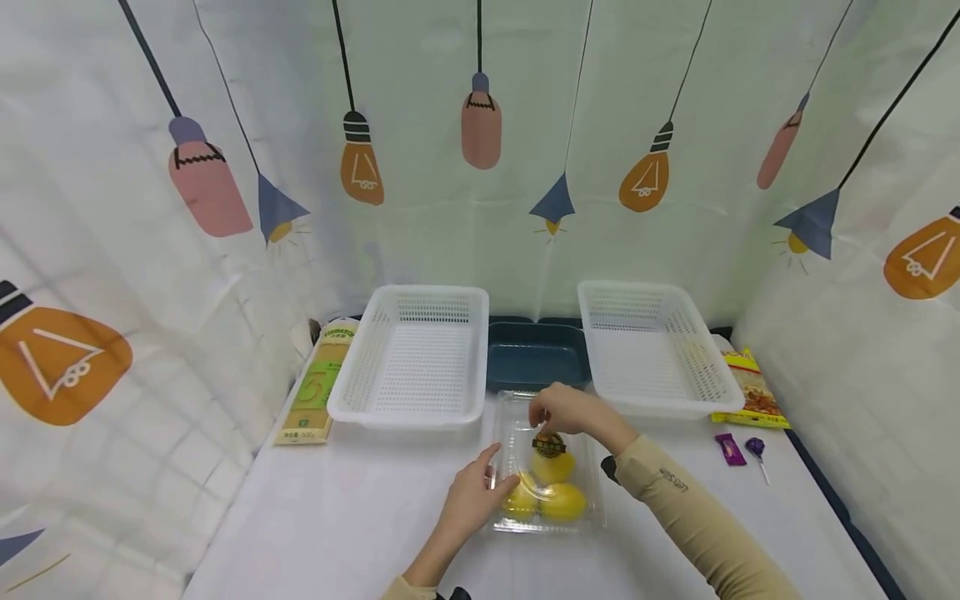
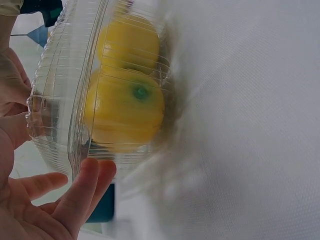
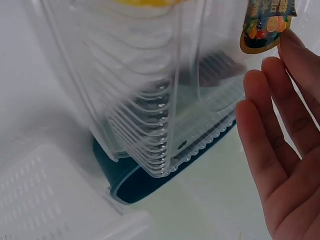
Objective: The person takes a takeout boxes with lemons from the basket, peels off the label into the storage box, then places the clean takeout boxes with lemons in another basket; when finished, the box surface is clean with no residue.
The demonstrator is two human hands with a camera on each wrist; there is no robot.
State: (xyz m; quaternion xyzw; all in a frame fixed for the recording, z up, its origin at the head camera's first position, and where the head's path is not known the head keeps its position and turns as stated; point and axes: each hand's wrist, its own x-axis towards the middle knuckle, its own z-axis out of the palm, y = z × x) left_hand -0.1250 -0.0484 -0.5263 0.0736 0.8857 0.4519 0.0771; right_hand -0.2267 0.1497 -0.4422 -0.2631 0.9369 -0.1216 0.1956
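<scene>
A clear plastic clamshell box [image 1: 517, 433] lies on the white table [image 1: 337, 517] with three yellow lemons [image 1: 558, 498] inside and a round sticker [image 1: 549, 444] on its lid. My left hand [image 1: 471, 496] grips the box's left edge, thumb on top and fingers at the side. In the left wrist view the fingers [image 2: 82, 192] press the box rim [image 2: 55, 105] beside a lemon [image 2: 125, 110]. My right hand [image 1: 566, 410] pinches the far end of the lid. In the right wrist view its fingers [image 3: 272, 150] lie by the sticker [image 3: 265, 25], and the lid [image 3: 150, 100] stands apart from the base.
Two white mesh baskets [image 1: 412, 358] [image 1: 656, 350] stand at the back with a dark blue tray [image 1: 536, 358] between them. A noodle packet [image 1: 315, 383] lies far left. A snack bag [image 1: 753, 387], a purple sweet [image 1: 730, 448] and a lollipop [image 1: 756, 450] lie right. Curtains enclose the table.
</scene>
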